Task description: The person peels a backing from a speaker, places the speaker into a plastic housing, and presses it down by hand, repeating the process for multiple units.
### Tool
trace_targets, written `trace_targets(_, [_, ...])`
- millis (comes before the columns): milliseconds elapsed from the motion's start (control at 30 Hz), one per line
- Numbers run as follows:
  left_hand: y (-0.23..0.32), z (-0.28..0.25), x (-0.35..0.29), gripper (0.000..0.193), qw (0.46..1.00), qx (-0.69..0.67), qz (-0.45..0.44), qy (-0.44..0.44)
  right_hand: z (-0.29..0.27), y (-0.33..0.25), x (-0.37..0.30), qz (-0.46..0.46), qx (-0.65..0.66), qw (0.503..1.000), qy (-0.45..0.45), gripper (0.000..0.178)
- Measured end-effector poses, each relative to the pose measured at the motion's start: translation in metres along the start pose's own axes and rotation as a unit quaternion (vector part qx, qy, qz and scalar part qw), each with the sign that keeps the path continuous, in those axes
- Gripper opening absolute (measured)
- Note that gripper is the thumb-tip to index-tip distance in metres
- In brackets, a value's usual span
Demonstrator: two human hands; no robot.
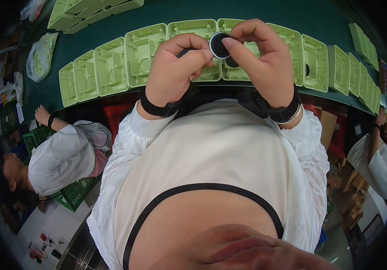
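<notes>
"Black disc with a pale rim, up between the two hands, over the middle of the tray row. How's it gripped?"

"Right hand pinches it, thumb on the dark face. Left hand has thumb and forefinger closed at the left rim."

"And to do that well?"

"I'd work from the rim with light, even pressure, thumb off the face where possible, wrists steady so the disc doesn't tip."

"Now count for me."

"One disc between the fingertips. One dark round piece just below the right fingers; held or not, I can't tell. One dark curved edge beside the left forefinger, mostly hidden. Light green trays: I make it eight in the near row, as far as the one just past the right hand; beyond, they overlap too much to count. Black wristbands: two, one per wrist"
</notes>
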State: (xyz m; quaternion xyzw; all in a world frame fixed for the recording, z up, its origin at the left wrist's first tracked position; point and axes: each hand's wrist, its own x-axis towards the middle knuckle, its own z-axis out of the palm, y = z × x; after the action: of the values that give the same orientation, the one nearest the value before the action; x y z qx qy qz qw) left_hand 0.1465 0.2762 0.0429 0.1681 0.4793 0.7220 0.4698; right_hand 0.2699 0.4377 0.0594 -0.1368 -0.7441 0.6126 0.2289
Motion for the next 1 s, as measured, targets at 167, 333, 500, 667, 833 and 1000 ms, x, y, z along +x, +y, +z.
trace_targets(167, [0.003, 0.009, -0.004, 0.010, 0.988, 0.126, 0.074, 0.058, 0.000, 0.001, 0.003, -0.166, -0.150, 0.974, 0.035, 0.020])
trace_targets(333, [0.004, 0.017, -0.006, 0.006, 0.935, 0.279, 0.191, 0.111, 0.004, -0.009, -0.005, -0.208, -0.195, 0.958, -0.023, 0.015])
trace_targets(500, [0.002, 0.021, -0.008, 0.005, 0.911, 0.316, 0.233, 0.130, 0.007, -0.005, -0.007, -0.224, -0.214, 0.951, -0.011, 0.013])
trace_targets(667, [0.002, 0.022, -0.009, 0.005, 0.887, 0.363, 0.262, 0.110, 0.004, -0.005, -0.010, -0.186, -0.200, 0.962, -0.033, 0.014])
trace_targets(833, [0.004, 0.021, -0.012, 0.005, 0.890, 0.373, 0.244, 0.097, 0.002, -0.005, -0.011, -0.169, -0.183, 0.968, -0.038, 0.015])
trace_targets(1000, [0.000, 0.019, -0.014, 0.006, 0.944, 0.263, 0.168, 0.105, 0.005, -0.004, -0.010, -0.256, -0.241, 0.936, -0.005, 0.018])
